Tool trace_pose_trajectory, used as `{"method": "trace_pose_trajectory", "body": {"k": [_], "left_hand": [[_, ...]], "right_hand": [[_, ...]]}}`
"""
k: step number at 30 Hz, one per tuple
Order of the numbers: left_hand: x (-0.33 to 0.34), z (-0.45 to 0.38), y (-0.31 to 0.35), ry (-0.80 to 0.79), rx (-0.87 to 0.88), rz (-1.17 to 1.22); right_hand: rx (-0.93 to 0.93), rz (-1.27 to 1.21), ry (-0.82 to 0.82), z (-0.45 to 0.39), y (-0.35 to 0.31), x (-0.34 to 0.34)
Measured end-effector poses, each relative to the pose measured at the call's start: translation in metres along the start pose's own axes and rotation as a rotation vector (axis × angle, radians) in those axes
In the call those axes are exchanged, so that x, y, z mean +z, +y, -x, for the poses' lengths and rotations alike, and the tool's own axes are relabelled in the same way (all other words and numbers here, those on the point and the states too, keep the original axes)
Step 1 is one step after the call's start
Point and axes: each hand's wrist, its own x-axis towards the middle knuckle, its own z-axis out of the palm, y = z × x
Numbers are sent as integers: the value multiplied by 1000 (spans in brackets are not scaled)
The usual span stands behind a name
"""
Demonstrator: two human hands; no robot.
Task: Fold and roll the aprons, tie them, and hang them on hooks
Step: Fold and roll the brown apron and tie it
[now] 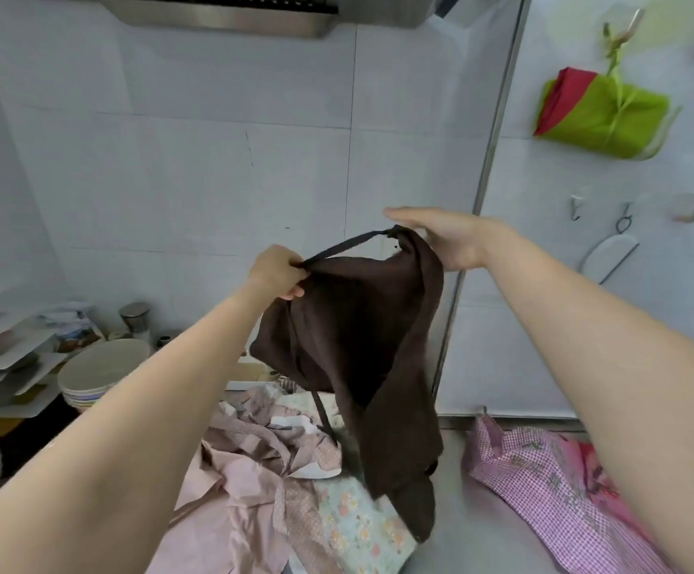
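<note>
The brown apron is hanging in mid-air above the bench, its lowest corner trailing down at about 6 o'clock toward the heap of pink and floral aprons. That trailing corner and the loose tie dangling beside it could, I judge, be catching on the heap and dragging another apron along, or the tie could be tangling in the folds before the cloth gets laid flat. The left hand is clenching tightly around the bunched top edge where the neck strap begins, fingers curled under. The right hand, at about 3 o'clock from the left, is lying flatter with fingers extended over the strap's other end; whether its thumb is pinching the cloth beneath cannot be told, so a slip there seems possible. A green and red bundle is already hanging on a hook at 1 o'clock.
</note>
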Motion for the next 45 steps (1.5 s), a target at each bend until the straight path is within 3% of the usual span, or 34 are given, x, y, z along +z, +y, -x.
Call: {"method": "trace_pose_trajectory", "body": {"k": [4, 8, 10, 12, 13, 15, 18, 22, 25, 28, 30, 32, 34, 36, 38, 41, 45], "left_hand": [[-18, 1, 27, 174, 134, 8], [-19, 13, 48, 215, 230, -215], [-18, 15, 53, 233, 261, -306], [-41, 20, 38, 285, 235, -337], [-45, 18, 33, 258, 240, -318], [-46, 21, 23, 24, 224, -264], [-43, 29, 7, -347, 77, -27], [-36, 33, -11, -393, -75, 260], [-33, 35, -7, -397, -60, 333], [-44, 40, -1, -524, -51, 383], [-57, 40, 0, -489, -45, 397], [-70, 33, -4, -336, -58, 358], [-87, 27, -12, -194, -72, 273], [-105, 26, -17, -149, -89, 259], [-120, 33, -20, -204, -104, 247], [-136, 35, -21, -224, -108, 189], [-136, 5, -22, 40, -30, 50]], "right_hand": [[207, -34, -130, -18, 10, 10], [138, -156, -231, -32, 15, 46], [33, -222, -122, -36, 10, 53], [-74, -54, 46, -48, -19, 77], [-132, 86, 176, -50, -28, 77], [-261, 250, 427, -48, -49, 76], [-459, 254, 532, -38, -79, 73], [-606, 185, 444, -29, -110, 79], [-667, 180, 409, -18, -124, 76], [-725, 79, 454, 0, -135, 63], [-707, 42, 459, 6, -139, 52], [-621, 186, 408, 6, -140, 45], [-465, 621, 332, 5, -133, 42], [-272, 1078, 240, 6, -119, 41], [-109, 1322, 183, 6, -102, 44], [-57, 1370, 186, -3, -89, 49], [-176, 1382, 313, -30, -83, 61]]}}
